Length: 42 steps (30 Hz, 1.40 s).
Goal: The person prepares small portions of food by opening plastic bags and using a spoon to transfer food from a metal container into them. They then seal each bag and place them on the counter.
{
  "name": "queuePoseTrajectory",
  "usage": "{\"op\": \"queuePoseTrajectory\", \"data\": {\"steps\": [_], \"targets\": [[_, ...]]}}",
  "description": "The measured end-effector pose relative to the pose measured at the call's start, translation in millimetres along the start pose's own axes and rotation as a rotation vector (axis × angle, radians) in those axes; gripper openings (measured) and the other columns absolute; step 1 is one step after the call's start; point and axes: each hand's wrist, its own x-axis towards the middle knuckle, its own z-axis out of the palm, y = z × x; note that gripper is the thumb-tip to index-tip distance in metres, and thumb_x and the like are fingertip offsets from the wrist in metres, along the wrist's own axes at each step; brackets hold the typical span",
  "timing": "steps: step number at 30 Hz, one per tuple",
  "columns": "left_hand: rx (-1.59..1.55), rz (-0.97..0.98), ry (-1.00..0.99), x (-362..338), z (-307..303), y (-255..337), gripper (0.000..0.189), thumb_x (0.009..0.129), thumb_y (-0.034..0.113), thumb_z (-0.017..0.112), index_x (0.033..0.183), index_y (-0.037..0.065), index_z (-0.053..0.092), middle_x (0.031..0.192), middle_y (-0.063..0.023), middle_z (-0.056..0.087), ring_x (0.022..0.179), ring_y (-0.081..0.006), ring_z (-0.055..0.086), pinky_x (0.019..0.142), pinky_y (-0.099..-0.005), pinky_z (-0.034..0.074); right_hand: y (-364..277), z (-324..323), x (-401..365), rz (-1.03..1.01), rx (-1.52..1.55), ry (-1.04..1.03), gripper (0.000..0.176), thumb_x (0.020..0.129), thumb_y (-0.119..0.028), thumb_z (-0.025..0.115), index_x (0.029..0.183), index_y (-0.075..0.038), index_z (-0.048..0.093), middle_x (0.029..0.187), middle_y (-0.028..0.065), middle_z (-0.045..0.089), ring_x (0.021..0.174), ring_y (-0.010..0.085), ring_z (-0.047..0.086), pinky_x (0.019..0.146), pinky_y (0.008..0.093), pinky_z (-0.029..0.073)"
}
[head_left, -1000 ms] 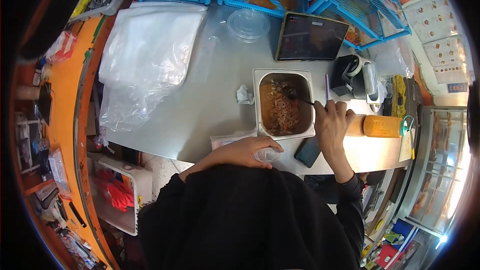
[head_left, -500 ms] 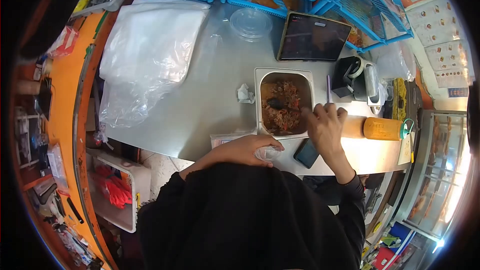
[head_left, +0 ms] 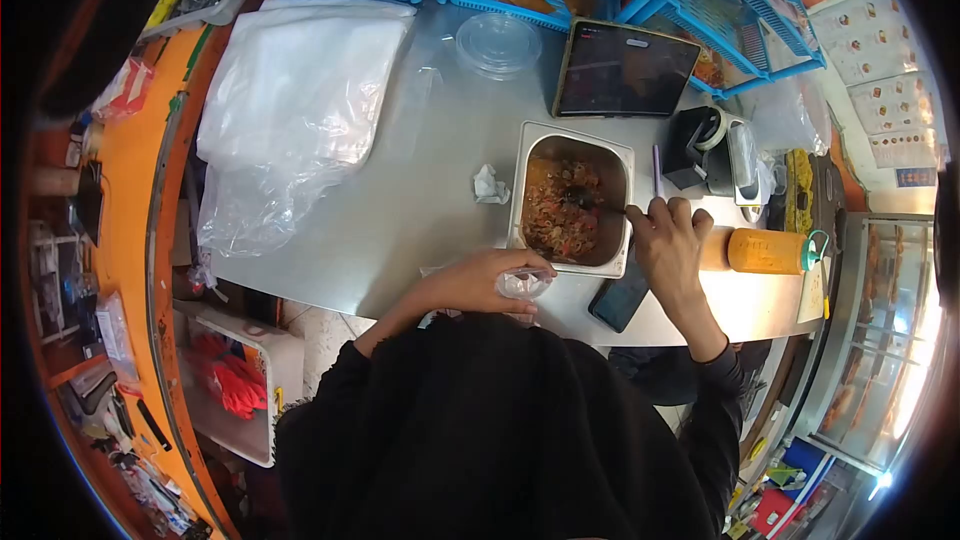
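A square metal pan (head_left: pixel 628 162) holds a chunky reddish-brown food mix (head_left: pixel 558 230) and stands near the counter's front edge, turned slightly. My right hand (head_left: pixel 675 245), at the pan's right side, is closed around the handle of a dark spoon (head_left: pixel 588 200). The spoon's head lies in the food, partly covered. Just below the pan, my left hand (head_left: pixel 480 282) grips a small clear plastic cup (head_left: pixel 525 283), its rim tilted toward the pan. What the cup contains is not clear. Beside the pan, under my right wrist, lies a dark phone (head_left: pixel 618 302).
White plastic bags (head_left: pixel 300 80) cover the counter's left side. A crumpled tissue (head_left: pixel 490 185) sits left of the pan. Behind it stand a tablet (head_left: pixel 626 70), clear round lids (head_left: pixel 498 45) and blue racks (head_left: pixel 540 5). An orange bottle (head_left: pixel 768 251) lies at right.
The pan has turned a little clockwise. My right hand and the spoon have shifted right, the spoon's head moving across the food. My left hand and the cup have moved slightly left and up.
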Motion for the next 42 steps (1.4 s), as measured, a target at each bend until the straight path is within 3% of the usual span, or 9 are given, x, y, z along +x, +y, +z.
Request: {"op": "queuePoseTrajectory", "data": {"steps": [5, 9, 15, 18, 22, 25, 33, 35, 42], "targets": [[0.015, 0.006, 0.013, 1.5, -2.2, -2.9, 0.042, 0.069, 0.023, 0.066, 0.105, 0.008, 0.05, 0.1, -0.0078, 0.056, 0.091, -0.024, 0.054, 0.078, -0.0318, 0.041, -21.1, 16.5, 0.1, -0.054, -0.006, -0.019, 0.024, 0.066, -0.013, 0.052, 0.09, -0.013, 0.057, 0.082, -0.0006, 0.048, 0.084, 0.0154, 0.042, 0.07, 0.0363, 0.03], [0.021, -0.01, 0.016, 0.3, -2.8, -1.6, 0.042, 0.069, 0.023, 0.066, 0.104, 0.009, 0.05, 0.098, -0.0076, 0.056, 0.089, -0.0244, 0.054, 0.077, -0.0319, 0.042, -22.5, 11.8, 4.7, -0.112, 0.205, 0.029, 0.021, 0.064, -0.013, 0.056, 0.084, -0.016, 0.057, 0.08, -0.0031, 0.048, 0.082, 0.0142, 0.043, 0.07, 0.0348, 0.03], [0.005, 0.001, 0.015, 2.1, -2.2, -0.9, 0.042, 0.069, 0.023, 0.066, 0.104, 0.009, 0.05, 0.098, -0.0073, 0.056, 0.088, -0.0242, 0.055, 0.076, -0.0318, 0.042, -9.2, 26.7, 7.3, -0.007, 0.078, 0.081, 0.021, 0.062, -0.015, 0.059, 0.083, -0.018, 0.058, 0.079, -0.0037, 0.047, 0.081, 0.0144, 0.043, 0.069, 0.0322, 0.029], [0.009, 0.005, 0.016, 2.3, -2.7, -0.5, 0.041, 0.069, 0.023, 0.066, 0.104, 0.009, 0.05, 0.098, -0.0071, 0.056, 0.088, -0.0236, 0.055, 0.077, -0.0314, 0.042, -7.4, 21.8, 5.7, -0.188, 0.23, 0.064, 0.023, 0.063, -0.015, 0.059, 0.085, -0.019, 0.06, 0.08, -0.0039, 0.047, 0.082, 0.0143, 0.043, 0.07, 0.0325, 0.029], [0.013, -0.011, 0.004, 2.8, -2.2, 1.6, 0.041, 0.07, 0.023, 0.066, 0.104, 0.009, 0.05, 0.097, -0.007, 0.056, 0.088, -0.0234, 0.054, 0.077, -0.0316, 0.042, 6.7, 38.5, 6.9, -0.012, 0.052, 0.156, 0.028, 0.065, -0.013, 0.056, 0.092, -0.021, 0.06, 0.078, -0.0039, 0.047, 0.079, 0.015, 0.043, 0.07, 0.0323, 0.029], [0.002, -0.025, -0.001, 2.5, -2.1, 2.1, 0.041, 0.069, 0.023, 0.066, 0.105, 0.009, 0.049, 0.098, -0.0069, 0.056, 0.089, -0.0234, 0.054, 0.078, -0.032, 0.041, 11.3, 58.5, 3.5, -0.012, 0.027, 0.127, 0.03, 0.066, -0.012, 0.055, 0.095, -0.021, 0.059, 0.077, -0.0042, 0.048, 0.078, 0.0153, 0.043, 0.069, 0.0326, 0.029], [0.035, -0.008, -0.046, 4.8, -3.6, 1.8, 0.042, 0.069, 0.024, 0.066, 0.105, 0.01, 0.049, 0.099, -0.007, 0.055, 0.091, -0.0235, 0.053, 0.079, -0.0322, 0.041, 19.6, 49.9, 10.5, -0.073, 0.538, -0.067, 0.016, 0.063, -0.012, 0.064, 0.077, -0.018, 0.066, 0.069, -0.0035, 0.054, 0.071, 0.0172, 0.042, 0.066, 0.0296, 0.03], [0.026, -0.014, -0.054, 5.0, -3.7, 1.6, 0.043, 0.069, 0.024, 0.066, 0.106, 0.01, 0.049, 0.1, -0.0071, 0.055, 0.091, -0.0235, 0.053, 0.079, -0.0322, 0.041, 17.6, 54.4, 10.0, 0.066, 0.724, -0.135, 0.01, 0.066, -0.011, 0.065, 0.075, -0.013, 0.066, 0.065, 0.0007, 0.057, 0.067, 0.0188, 0.042, 0.065, 0.0298, 0.032], [-0.015, -0.046, -0.054, 2.0, -5.1, 6.1, 0.046, 0.068, 0.026, 0.068, 0.106, 0.009, 0.05, 0.1, -0.0077, 0.054, 0.093, -0.023, 0.052, 0.08, -0.0322, 0.04, 28.4, 54.5, 0.0, 0.345, 0.881, -0.082, 0.013, 0.068, -0.019, 0.067, 0.078, -0.012, 0.067, 0.062, 0.0021, 0.059, 0.063, 0.0174, 0.044, 0.062, 0.0288, 0.036]]}}
